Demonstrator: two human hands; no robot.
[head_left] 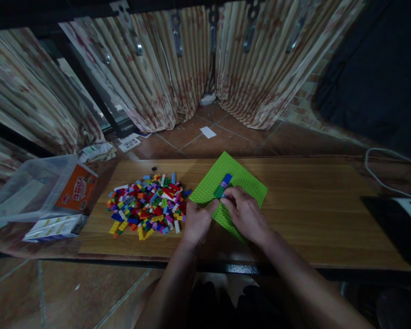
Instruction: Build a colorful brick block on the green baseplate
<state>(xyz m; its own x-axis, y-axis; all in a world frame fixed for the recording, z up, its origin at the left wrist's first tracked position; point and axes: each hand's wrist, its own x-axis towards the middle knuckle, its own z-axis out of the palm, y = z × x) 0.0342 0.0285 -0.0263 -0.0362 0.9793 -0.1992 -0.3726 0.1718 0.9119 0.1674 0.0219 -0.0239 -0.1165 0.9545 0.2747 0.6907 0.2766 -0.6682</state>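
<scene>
The green baseplate was set aslant on the tabletop, beside the heaped bricks. Its edge was gripped by the left hand; a small blue brick was pinched by the right hand at the brick row.

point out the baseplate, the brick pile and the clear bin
Baseplate (245,183): head view, on its bare green studs, right of the attached bricks.
Brick pile (149,205): head view, near the middle of the heap.
Clear bin (46,176): head view, on its see-through wall, left of the orange panel.
</scene>
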